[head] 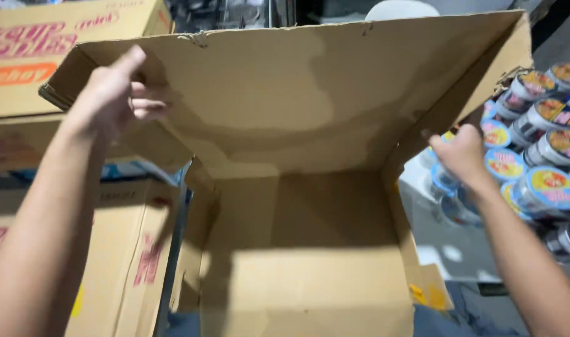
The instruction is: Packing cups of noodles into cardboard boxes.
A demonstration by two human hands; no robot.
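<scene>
Both forearms run off-frame; left hand (113, 93) pinches the cardboard box (297, 249) flap, right hand's (463, 153) fingers hidden.

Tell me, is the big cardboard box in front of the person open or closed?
Open. The cardboard box has its large flap lifted, and the bare bottom shows. Left hand holds the flap.
</scene>
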